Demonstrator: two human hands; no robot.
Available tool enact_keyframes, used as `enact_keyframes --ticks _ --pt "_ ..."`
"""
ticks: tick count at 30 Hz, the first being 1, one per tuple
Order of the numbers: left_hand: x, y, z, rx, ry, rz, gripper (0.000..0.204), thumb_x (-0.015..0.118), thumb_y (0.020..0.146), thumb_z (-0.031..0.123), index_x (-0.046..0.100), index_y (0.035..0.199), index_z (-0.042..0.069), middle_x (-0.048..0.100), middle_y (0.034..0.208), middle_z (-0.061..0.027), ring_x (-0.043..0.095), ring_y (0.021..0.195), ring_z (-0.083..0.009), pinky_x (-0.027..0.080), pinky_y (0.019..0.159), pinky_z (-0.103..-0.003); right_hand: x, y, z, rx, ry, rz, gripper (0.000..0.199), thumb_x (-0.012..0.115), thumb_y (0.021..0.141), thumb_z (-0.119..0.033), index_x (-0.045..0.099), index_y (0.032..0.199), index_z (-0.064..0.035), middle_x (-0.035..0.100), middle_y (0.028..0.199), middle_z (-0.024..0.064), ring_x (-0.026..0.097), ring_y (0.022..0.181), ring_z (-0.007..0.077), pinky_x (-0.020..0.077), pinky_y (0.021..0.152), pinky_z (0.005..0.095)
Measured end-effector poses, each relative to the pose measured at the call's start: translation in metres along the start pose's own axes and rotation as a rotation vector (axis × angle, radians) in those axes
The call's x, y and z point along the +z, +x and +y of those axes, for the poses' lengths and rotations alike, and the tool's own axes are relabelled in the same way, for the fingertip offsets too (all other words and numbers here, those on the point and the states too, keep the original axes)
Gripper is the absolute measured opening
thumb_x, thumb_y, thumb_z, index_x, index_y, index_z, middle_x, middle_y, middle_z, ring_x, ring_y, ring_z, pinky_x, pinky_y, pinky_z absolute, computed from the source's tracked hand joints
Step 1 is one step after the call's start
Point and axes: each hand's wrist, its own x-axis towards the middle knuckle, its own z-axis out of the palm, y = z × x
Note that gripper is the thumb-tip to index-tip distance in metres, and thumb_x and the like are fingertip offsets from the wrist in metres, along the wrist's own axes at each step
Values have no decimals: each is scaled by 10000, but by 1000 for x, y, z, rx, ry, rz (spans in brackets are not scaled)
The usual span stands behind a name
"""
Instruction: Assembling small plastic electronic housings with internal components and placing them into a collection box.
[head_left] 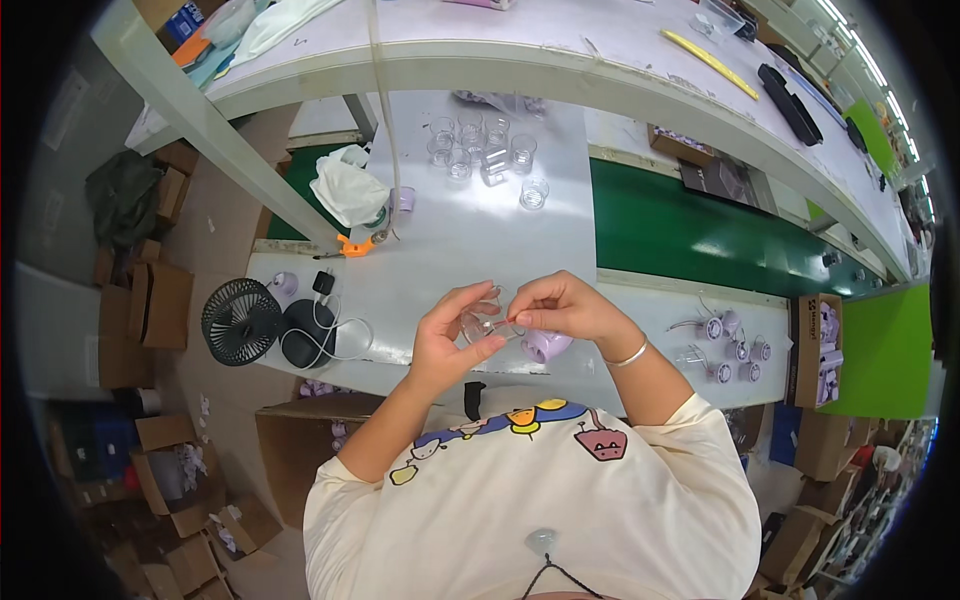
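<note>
My left hand (445, 330) curls around a clear cup (478, 326), holding it tilted above the near edge of the table. The thumb and fingers of my right hand (568, 308) are pinched together at the cup's mouth. A thin reddish bit shows at those fingertips, too small to name. Just below my right hand is a lilac round plastic part (546, 346), partly covered by the fingers. Farther back on the table stand several clear cups (470, 130) in a cluster, one of them on its side. A single clear cup (534, 194) sits nearer.
Several lilac parts with wires (735, 345) lie at the right, beside a carton (820, 350). A black fan (241, 322) and a coiled white cable (345, 340) are at the left. An overhead shelf (480, 62) spans the back, above a green belt (680, 220).
</note>
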Motion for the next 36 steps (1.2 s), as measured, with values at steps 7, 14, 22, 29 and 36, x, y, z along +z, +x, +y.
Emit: enact_keyframes --ticks 7,14,22,29,36 --pt "7 9 7 84 237 79 645 810 652 102 535 1230 26 543 1163 -119 565 1009 -216 469 859 -331 0 -8 -5 288 326 81 124 585 879 -114 643 911 -10 642 807 9 423 528 26 351 474 181" --pt "8 21 10 156 598 95 647 830 601 125 570 1184 22 550 1136 -124 569 969 -233 473 841 -336 -2 -10 -9 281 111 253 127 604 858 -102 650 926 -6 653 826 26 445 528 22 363 467 174" --pt "15 25 2 72 358 5 663 816 627 113 543 1227 49 528 1156 -128 567 963 -234 478 834 -336 -25 -9 6 245 172 10 133 633 834 -101 675 921 -8 647 767 18 464 539 32 376 476 181" --pt "29 23 4 100 419 -75 406 501 929 200 475 1287 10 442 1238 -203 479 1117 -315 421 931 -390 -7 -5 -4 260 28 47 141 641 834 -104 689 923 -6 569 636 -9 460 545 38 367 485 204" --pt "23 27 8 140 374 43 362 402 978 229 598 1115 -43 579 1137 -199 543 1067 -285 424 914 -364 -4 -25 13 -77 65 306 404 717 776 -255 611 1082 -13 588 987 87 551 926 154 441 768 286"
